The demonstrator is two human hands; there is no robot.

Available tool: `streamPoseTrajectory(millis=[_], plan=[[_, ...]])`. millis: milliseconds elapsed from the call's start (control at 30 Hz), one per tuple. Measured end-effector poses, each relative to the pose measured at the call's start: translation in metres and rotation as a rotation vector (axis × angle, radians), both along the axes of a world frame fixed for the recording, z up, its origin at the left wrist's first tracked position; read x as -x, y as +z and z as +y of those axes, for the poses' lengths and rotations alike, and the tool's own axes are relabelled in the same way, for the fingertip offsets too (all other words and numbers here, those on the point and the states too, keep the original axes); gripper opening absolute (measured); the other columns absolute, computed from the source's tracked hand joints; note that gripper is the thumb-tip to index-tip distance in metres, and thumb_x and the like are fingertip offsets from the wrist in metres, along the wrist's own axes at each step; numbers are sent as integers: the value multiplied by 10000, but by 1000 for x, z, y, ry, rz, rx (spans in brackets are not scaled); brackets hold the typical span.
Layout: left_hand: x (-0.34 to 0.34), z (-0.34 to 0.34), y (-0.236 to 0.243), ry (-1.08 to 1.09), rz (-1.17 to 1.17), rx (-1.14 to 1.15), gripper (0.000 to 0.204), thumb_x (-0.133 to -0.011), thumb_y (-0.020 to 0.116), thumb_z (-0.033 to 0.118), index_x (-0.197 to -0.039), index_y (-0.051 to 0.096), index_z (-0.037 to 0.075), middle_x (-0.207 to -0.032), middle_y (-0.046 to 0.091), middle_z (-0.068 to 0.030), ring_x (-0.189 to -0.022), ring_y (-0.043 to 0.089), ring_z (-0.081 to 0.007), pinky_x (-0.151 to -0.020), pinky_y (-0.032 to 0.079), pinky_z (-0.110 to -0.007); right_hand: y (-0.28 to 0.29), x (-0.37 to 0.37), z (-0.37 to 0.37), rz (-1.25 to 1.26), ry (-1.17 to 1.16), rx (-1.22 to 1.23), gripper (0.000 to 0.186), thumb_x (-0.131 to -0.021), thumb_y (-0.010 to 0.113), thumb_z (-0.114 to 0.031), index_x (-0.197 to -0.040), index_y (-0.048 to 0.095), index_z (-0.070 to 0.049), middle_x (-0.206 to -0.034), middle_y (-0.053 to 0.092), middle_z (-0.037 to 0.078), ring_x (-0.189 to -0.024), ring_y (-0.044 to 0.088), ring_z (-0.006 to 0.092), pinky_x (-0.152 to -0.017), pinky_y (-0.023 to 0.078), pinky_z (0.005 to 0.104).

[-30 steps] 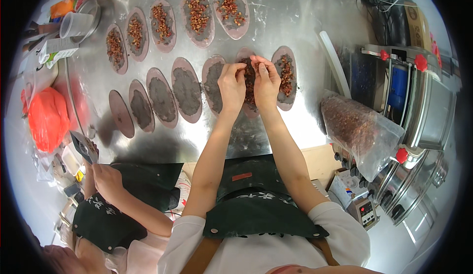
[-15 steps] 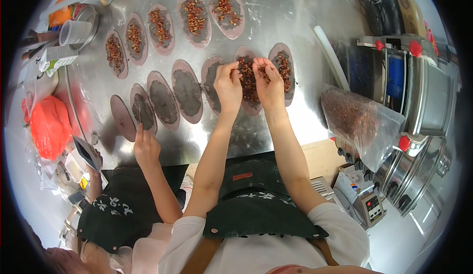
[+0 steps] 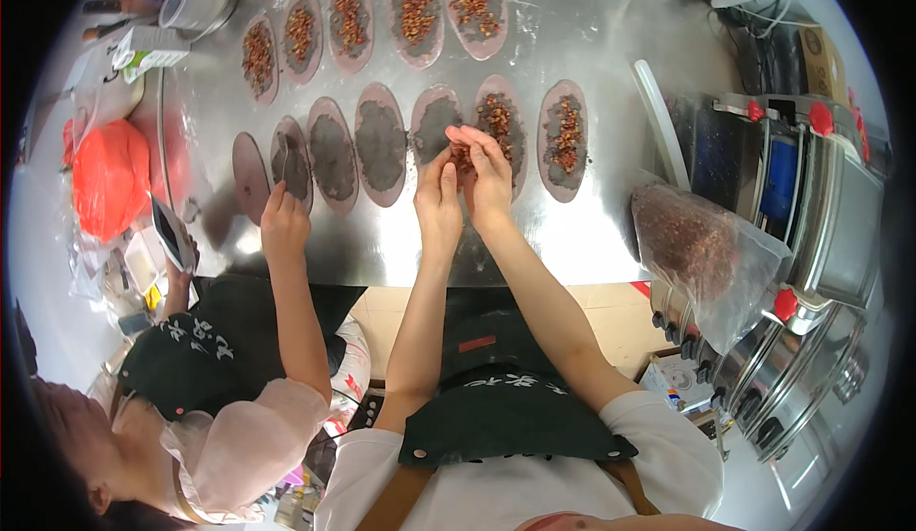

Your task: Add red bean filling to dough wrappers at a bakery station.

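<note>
My left hand (image 3: 440,205) and my right hand (image 3: 490,178) are cupped together over the near row of pinkish oval dough pieces. Reddish-brown chopped bits (image 3: 465,157) show between them, closed in by curled fingers. Below my fingertips lie an oval spread with grey paste (image 3: 436,116) and, to its right, another oval (image 3: 516,136) partly topped with such bits. Farther right, an oval (image 3: 563,176) carries a strip of bits down its middle. My palms hide how much they hold.
At my left, a co-worker's hand (image 3: 284,224) works a thin utensil on a grey-coated oval (image 3: 295,173). A bare oval (image 3: 249,176) lies beside it. Several topped ovals (image 3: 417,11) form the far row. A clear bag of bits (image 3: 687,245) sits right, beside metal machinery (image 3: 835,221).
My hands have moved left, away from the rightmost oval, and drawn closer together. The view has shifted, so the table sits differently in it. The co-worker's hand stays at the same oval.
</note>
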State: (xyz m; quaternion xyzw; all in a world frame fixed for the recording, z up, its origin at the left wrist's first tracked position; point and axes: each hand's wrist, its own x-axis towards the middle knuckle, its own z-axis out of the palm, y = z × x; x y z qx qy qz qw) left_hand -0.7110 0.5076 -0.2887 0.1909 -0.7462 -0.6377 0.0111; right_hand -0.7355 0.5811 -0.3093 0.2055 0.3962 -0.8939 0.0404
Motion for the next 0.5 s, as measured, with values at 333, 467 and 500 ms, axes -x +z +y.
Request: streamPoseTrajectory(millis=[333,467,500], plan=[[31,-23,-22,-42,49,219,329,-834,598,-59,-1156,640,-4,-1050,627,-178,-938,660,-307,-801,537,-369,-12,9,-26,93,-16,-124,349,-1040,406,-212,-1218,545,54,-1299,572,167,-1214,513,220,-1078,358,354],[54,-25,-21,-69,174,341,323,-852,547,-81,-1152,644,-12,-1050,647,-188,-927,669,-297,-814,539,-362,-5,28,-30,120,-39,-186,411,-1047,365,-261,-1254,529,54,-1344,535,177,-1275,467,248,-1108,325,365],[59,-25,-23,-74,173,338,323,-852,547,-81,-1152,644,-12,-1050,647,-188,-927,669,-297,-814,539,-362,-6,34,-32,130,-42,-186,426,-1049,355,-268,-1268,517,61,-1356,525,182,-1291,457,256,-1119,315,371]])
